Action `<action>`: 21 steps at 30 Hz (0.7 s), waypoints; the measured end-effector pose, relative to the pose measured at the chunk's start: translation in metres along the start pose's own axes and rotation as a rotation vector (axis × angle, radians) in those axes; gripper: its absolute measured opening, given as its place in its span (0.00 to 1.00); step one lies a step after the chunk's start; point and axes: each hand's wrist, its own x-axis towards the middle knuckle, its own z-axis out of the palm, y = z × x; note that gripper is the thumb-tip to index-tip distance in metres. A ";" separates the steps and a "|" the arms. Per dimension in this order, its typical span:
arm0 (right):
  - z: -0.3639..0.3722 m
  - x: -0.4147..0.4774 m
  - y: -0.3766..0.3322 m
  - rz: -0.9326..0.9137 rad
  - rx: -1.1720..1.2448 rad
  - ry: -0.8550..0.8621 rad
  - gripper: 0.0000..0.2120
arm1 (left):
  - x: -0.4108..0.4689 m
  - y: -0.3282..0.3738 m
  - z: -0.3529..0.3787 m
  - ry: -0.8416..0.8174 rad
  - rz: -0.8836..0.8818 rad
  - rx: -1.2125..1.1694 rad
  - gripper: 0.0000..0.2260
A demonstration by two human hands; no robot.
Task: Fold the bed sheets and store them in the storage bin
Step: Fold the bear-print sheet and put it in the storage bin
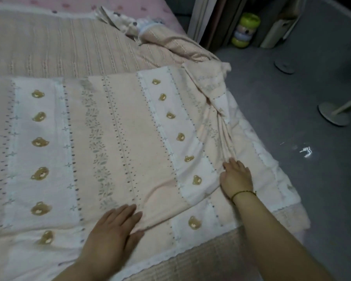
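A pale pink bed sheet (120, 142) with rows of brown bear faces and leaf stripes lies spread across the bed. My left hand (111, 234) lies flat on its near part, fingers straight and pressing the cloth down. My right hand (236, 177), with a thin cord at the wrist, grips a bunched fold of the sheet near the bed's right edge; creases run up from it toward the far right corner. No storage bin is in view.
Under the sheet lies a beige striped blanket (59, 47), with a crumpled patterned cloth (130, 25) at the far right corner. Grey floor (292, 179) is to the right, with two round white stand bases (333, 115) and a green and white container (244, 30).
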 end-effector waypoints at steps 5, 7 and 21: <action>-0.010 0.068 0.029 -0.103 0.255 0.057 0.20 | 0.104 0.093 0.035 0.025 -0.105 0.011 0.29; -0.014 0.096 0.039 -0.195 0.268 0.101 0.18 | 0.145 0.118 0.044 0.014 -0.154 0.040 0.22; -0.104 0.217 0.019 0.093 0.925 0.184 0.16 | 0.179 0.148 0.033 0.171 -0.159 -0.089 0.28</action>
